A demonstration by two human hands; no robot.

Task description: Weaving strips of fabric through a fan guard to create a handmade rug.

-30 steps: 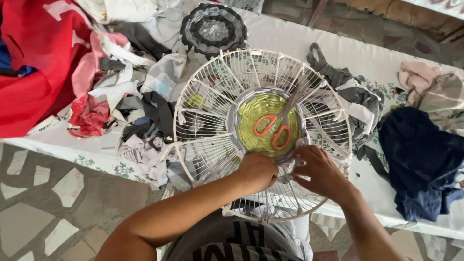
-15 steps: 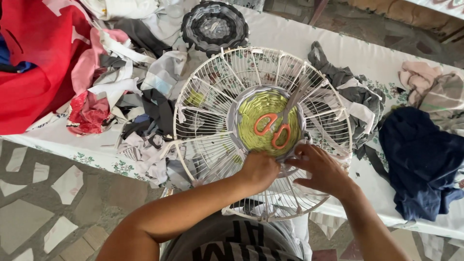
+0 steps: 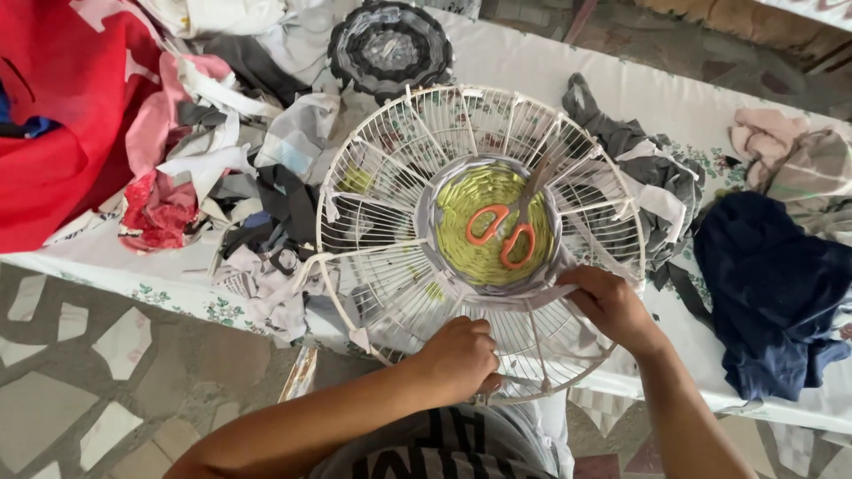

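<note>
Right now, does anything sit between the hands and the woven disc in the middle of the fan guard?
Nothing visible blocks them. The left hand and right hand already rest on the white fan guard at the near edge of the woven disc. The orange-handled scissors lie on the disc beyond the fingers, not between.

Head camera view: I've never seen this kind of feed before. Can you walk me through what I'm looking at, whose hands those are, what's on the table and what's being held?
This is one picture from a camera worn on a person's head, looking down at their own two bare hands; there is no machine. On a white cloth-covered table lies a round white wire fan guard. Its middle is filled with woven yellow-green and grey fabric strips, and orange-handled scissors rest on that woven centre. The left hand grips the guard's near wires. The right hand pinches a pale fabric strip at the edge of the weave. Around the guard lie fabric scraps, a red cloth, a dark blue garment and a finished round woven mat.
</note>
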